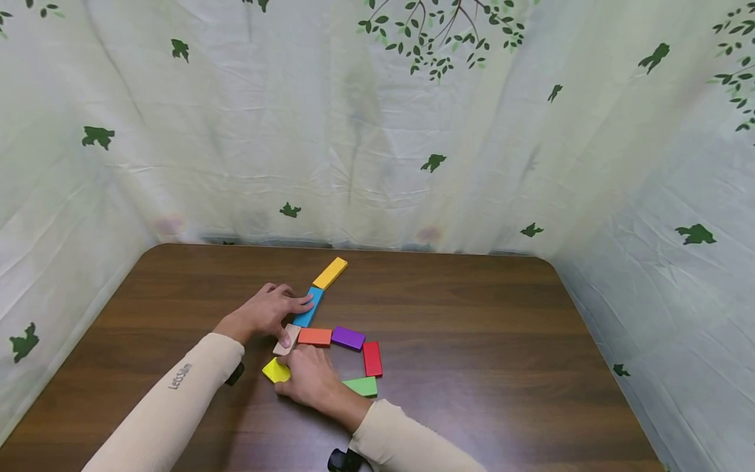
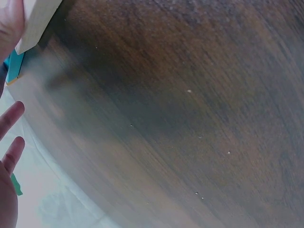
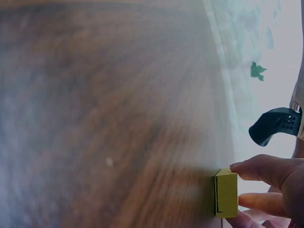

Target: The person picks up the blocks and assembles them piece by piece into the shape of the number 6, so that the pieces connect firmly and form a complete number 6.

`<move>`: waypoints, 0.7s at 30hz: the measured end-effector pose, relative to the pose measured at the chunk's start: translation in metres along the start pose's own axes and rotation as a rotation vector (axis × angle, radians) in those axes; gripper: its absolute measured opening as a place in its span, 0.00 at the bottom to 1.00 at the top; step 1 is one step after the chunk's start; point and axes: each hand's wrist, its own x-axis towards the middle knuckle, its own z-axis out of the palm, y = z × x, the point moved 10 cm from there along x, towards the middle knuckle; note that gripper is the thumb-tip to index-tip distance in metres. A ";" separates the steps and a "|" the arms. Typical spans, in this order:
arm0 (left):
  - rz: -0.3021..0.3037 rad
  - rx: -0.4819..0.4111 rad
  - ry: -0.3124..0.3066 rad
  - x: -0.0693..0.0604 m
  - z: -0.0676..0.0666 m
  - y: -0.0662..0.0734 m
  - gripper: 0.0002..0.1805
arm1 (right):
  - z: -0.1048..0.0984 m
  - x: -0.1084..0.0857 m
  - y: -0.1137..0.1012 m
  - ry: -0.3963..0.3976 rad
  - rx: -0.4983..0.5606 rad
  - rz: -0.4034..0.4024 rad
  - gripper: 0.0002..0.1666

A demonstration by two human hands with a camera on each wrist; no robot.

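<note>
In the head view my left hand (image 1: 268, 311) reaches over the upper left of a line of coloured blocks. Its thumb rests on a plain wooden block (image 1: 285, 346), and a fingertip touches the blue block (image 1: 307, 316). Two of its other fingers stretch out straight in the left wrist view. My right hand (image 1: 310, 375) pinches the yellow block (image 1: 275, 371) between thumb and fingers at the lower left. In the right wrist view that yellow block (image 3: 228, 194) sits on the table, thumb and fingertips against its sides. The right hand partly hides the yellow and green blocks.
An orange block (image 1: 314, 337), a purple block (image 1: 348, 338), a red block (image 1: 373, 358) and a green block (image 1: 362, 387) curve round to the right. An amber block (image 1: 330, 273) touches the blue one's far end. Leaf-printed curtains (image 1: 354, 131) surround the brown table (image 1: 472, 341).
</note>
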 end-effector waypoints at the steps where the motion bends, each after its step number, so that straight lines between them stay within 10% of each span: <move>1: 0.000 0.000 0.000 0.000 0.000 0.000 0.53 | 0.000 0.000 0.001 -0.002 0.003 0.010 0.09; 21: 0.001 0.005 0.004 -0.001 0.000 0.001 0.54 | -0.002 -0.001 -0.001 0.061 -0.021 0.046 0.12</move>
